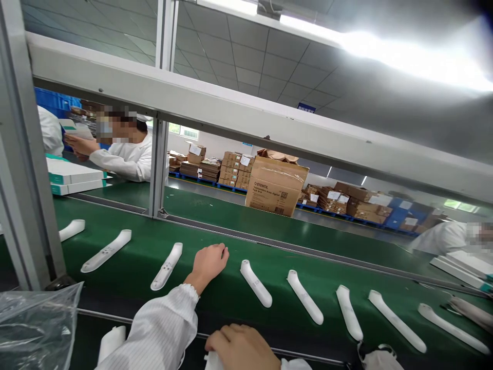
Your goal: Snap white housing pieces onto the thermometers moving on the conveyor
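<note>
Left hand (210,263) is curled, knuckles down, on the green conveyor belt (269,226) between two white thermometer shells (167,266); nothing is gripped. Right hand (241,347) is closed on a white part (212,361); even spacing in the row should be kept.

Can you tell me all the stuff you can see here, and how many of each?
white handheld devices: nine or so, white, lying in a row along the green belt
green belt: one, green, running left to right in front of the person
brown carton: one, brown, standing behind the belt, middle
stacked cartons: many, brown, on pallets along the far floor
flat boxes: two stacked, white with teal edge, far left; more at far right
plastic bag: one, clear, bottom left corner
co-workers: two in white coats, one far left, one far right
left hand: resting on the belt between two devices, fingers curled
right hand: bottom edge, on something white; grip unclear
</note>
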`<move>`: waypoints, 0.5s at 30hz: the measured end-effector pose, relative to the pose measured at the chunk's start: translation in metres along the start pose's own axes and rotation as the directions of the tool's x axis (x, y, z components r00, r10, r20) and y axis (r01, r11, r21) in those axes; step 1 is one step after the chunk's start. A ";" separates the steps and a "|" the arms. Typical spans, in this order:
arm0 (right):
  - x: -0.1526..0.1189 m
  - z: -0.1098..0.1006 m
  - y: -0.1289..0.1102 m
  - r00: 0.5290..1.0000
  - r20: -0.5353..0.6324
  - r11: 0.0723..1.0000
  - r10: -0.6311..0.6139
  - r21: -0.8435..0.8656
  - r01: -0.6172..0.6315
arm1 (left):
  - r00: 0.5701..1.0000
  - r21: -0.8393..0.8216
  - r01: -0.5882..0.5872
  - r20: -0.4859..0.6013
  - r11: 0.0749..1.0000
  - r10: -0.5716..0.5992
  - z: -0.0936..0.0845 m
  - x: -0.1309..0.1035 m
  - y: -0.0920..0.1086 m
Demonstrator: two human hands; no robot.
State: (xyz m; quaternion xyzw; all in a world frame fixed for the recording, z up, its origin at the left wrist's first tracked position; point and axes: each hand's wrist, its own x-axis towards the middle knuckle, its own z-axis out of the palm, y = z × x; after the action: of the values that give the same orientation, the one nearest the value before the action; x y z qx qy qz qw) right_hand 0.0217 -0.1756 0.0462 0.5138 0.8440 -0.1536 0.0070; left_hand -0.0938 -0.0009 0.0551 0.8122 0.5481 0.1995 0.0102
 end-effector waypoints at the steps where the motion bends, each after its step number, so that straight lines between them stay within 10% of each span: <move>1: -0.003 -0.005 0.002 0.999 -0.047 0.999 0.020 0.051 -0.018 | 1.000 0.006 0.010 -0.018 1.000 -0.010 -0.003 0.000 -0.001; 8: -0.009 -0.007 0.034 0.918 -0.344 0.966 0.199 0.227 -0.125 | 0.950 0.141 0.206 -0.264 0.969 -0.163 -0.020 -0.001 -0.026; 15: -0.017 -0.010 0.044 0.967 -0.223 0.964 0.124 0.256 -0.065 | 0.917 0.244 0.399 -0.082 0.884 -0.391 0.006 -0.007 -0.054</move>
State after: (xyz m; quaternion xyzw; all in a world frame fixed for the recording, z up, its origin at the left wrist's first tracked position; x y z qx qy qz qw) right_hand 0.0696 -0.1683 0.0477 0.5651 0.7875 -0.1945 -0.1503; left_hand -0.1418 0.0157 0.0351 0.6749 0.7231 0.1331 -0.0626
